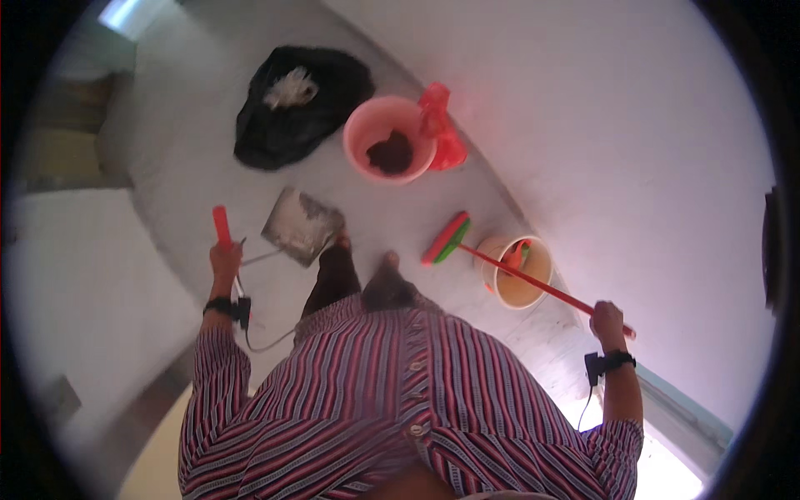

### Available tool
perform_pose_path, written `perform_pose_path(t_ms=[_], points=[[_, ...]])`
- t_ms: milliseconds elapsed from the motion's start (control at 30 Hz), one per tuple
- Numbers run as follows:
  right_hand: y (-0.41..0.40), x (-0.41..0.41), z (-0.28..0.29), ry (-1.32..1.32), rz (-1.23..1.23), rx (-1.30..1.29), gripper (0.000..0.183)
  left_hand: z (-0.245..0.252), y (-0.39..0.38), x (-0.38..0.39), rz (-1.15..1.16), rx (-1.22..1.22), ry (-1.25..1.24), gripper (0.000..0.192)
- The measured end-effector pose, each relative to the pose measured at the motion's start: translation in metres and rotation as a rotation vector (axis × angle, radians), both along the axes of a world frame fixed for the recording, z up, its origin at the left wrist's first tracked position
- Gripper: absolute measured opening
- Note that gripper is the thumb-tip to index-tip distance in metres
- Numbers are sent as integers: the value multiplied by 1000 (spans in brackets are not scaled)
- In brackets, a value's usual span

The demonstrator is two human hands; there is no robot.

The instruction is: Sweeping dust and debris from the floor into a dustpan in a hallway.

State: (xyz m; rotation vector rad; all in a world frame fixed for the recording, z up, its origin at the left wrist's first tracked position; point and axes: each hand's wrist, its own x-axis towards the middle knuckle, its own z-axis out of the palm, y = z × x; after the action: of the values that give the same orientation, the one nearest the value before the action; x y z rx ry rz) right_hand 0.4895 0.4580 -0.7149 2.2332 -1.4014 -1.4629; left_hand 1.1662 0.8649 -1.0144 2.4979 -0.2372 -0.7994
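My left hand [225,257] grips a tool with a red handle [221,226], whose far end I cannot make out. A thin rod runs from near this hand to a square grey pan [300,225], smeared with pale dirt, in front of one foot. My right hand [606,324] is closed around the upper end of the red pole of a floor brush [531,278]. Its pink and green head [446,239] is over the floor before my feet. The pole passes above a cream bucket [525,294] that has an orange and green object [516,255] inside.
A pink bucket [356,147] with a dark lump inside stands ahead near the wall. A red plastic bag [447,147] hangs at its rim. Left of it, a black plastic bag [275,137] holds pale crumpled material [294,89]. White walls [625,156] border the grey floor [369,215].
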Motion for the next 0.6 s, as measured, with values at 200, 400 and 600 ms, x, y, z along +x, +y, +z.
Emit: perform_pose_path(t_ms=[200,400,600], points=[[-65,64,-9,-28,239,21,13,49,47,-7,32,94,39,12],[-149,121,-61,-54,544,-14,14,93,81,-6,74,132,-35,10],[-209,166,-34,48,549,-120,20,130,50,15,189,-4,-51,8]])
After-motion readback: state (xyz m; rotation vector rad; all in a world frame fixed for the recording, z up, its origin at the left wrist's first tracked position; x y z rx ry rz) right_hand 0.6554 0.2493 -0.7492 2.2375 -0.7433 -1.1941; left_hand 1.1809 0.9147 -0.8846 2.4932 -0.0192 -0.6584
